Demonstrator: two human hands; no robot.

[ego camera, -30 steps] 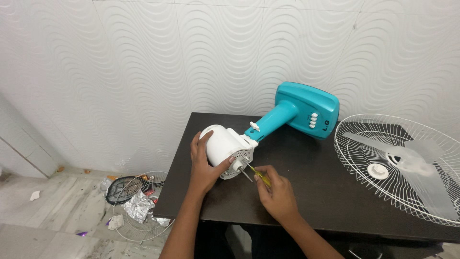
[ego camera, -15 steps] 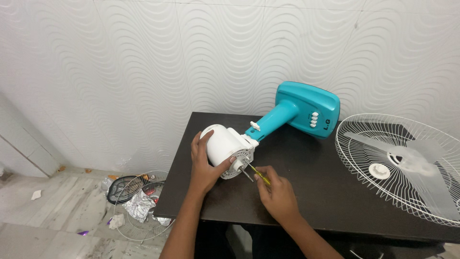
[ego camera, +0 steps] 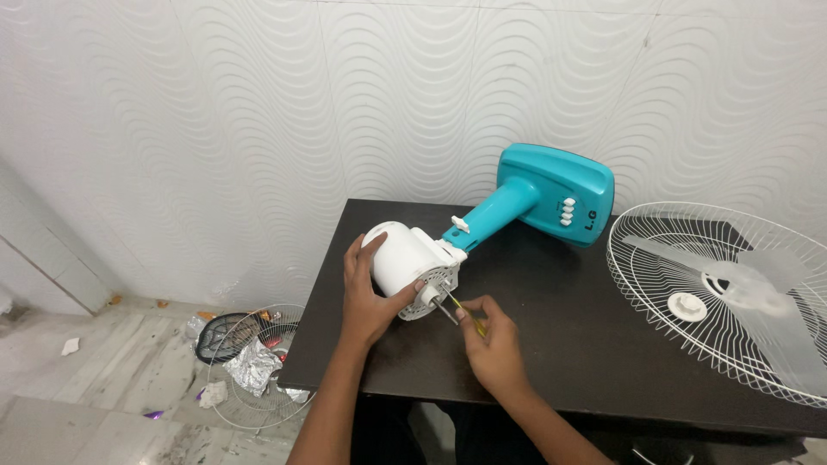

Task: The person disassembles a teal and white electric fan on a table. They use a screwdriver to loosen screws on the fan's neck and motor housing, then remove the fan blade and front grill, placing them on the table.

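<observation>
Where the floor shows at the far left, a wire fan guard [ego camera: 250, 370] lies among foil scraps beside the dark tabletop [ego camera: 560, 344]. On the tabletop, the left hand [ego camera: 369, 293] wraps around the white fan motor housing [ego camera: 405, 263], which lies on its side. Just right, the right hand [ego camera: 495, 344] pinches a yellow-handled screwdriver [ego camera: 457, 307], its tip at the housing's face. Behind stands the teal fan base [ego camera: 556, 194]; farthest right rests a white fan grille [ego camera: 732, 297] with clear blades.

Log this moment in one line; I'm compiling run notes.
left hand: steadies white fan motor housing | right hand: holds screwdriver at housing face | table
</observation>
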